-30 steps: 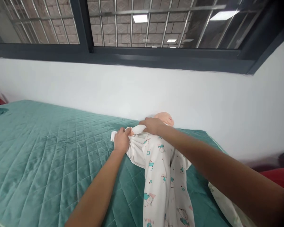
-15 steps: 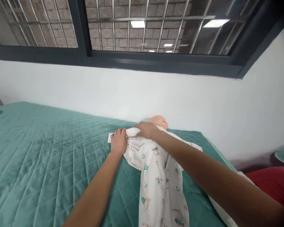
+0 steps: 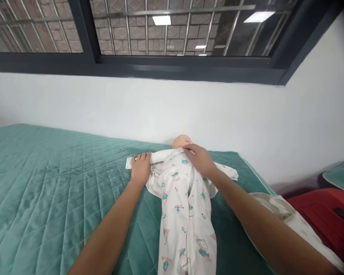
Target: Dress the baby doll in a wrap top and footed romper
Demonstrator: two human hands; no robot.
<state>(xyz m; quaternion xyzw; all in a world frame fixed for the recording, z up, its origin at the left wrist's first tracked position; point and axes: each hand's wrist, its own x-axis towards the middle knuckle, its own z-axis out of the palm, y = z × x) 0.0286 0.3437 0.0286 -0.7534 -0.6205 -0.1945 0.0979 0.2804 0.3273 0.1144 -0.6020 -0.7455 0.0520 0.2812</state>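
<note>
A baby doll (image 3: pixel 181 141) lies on its back with its head by the wall, dressed in a long white printed gown (image 3: pixel 176 198). One sleeve stretches out to the left and the other to the right. My left hand (image 3: pixel 141 168) is closed around the left sleeve near its cuff. At the doll's neck, my right hand (image 3: pixel 199 158) pinches the gown's collar, fingers bent just below the chin. The gown's lower part hangs long toward me, with folds down the middle.
A green quilted cover (image 3: pixel 74 191) spreads under the doll. White cloth (image 3: pixel 292 217) and a red item (image 3: pixel 323 210) lie at the right. Behind rises a white wall (image 3: pixel 109 103) below a dark window frame (image 3: pixel 174 70) with metal bars.
My right hand has moved right from the left sleeve's shoulder to the collar below the chin. My left hand stays on the sleeve. The camera view has shifted slightly.
</note>
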